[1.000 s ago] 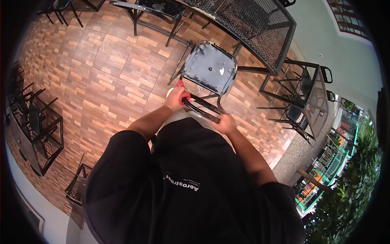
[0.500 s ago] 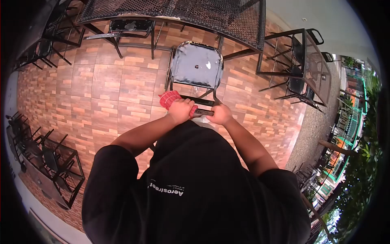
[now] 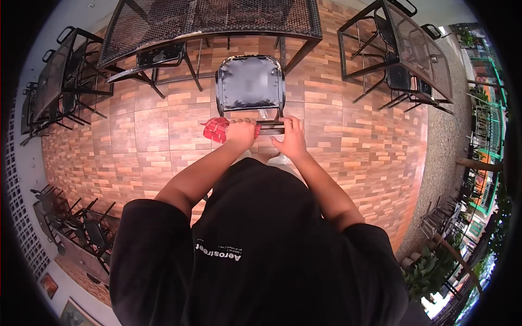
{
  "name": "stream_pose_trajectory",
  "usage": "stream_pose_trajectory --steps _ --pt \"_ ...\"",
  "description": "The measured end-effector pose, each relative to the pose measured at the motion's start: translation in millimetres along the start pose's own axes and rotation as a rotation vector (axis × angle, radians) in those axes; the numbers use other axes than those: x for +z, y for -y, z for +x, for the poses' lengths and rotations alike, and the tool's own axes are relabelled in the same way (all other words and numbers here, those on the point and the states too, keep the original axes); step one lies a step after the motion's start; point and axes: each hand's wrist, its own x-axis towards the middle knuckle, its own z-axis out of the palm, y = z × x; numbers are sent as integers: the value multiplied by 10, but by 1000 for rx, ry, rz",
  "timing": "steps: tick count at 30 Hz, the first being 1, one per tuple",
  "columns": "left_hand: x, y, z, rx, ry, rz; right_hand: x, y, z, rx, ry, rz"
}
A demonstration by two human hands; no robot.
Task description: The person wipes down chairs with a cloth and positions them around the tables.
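A black metal chair (image 3: 251, 81) with a dark padded seat stands in front of me, its back towards me. My left hand (image 3: 241, 133) is closed around a red checked cloth (image 3: 216, 130), at the left part of the chair's backrest (image 3: 271, 128). The cloth bunches out past the hand on both sides. At the backrest's right end is my right hand (image 3: 292, 138), fingers over the top bar and thumb apart below, the bar between them. The chair's lower legs are mostly hidden.
A long metal mesh table (image 3: 217, 19) stands beyond the chair, with another black chair (image 3: 160, 54) tucked at it. More mesh tables with chairs stand at the right (image 3: 416, 46) and left (image 3: 70, 68). The floor (image 3: 179, 127) is tiled; a pebbled strip (image 3: 440, 141) runs along the right.
The chair now stands straighter in view and nearer the table's right end. My right hand's grip has loosened, its thumb coming away from the bar. The left hand keeps the cloth.
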Motion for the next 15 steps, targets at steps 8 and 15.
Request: stream_pose_trajectory --steps 8,15 --pt "106 -638 5 -192 -243 44 139 -1155 -820 -311 135 187" --pt "201 -1722 230 -208 -570 -39 200 -1538 -976 3 428 597"
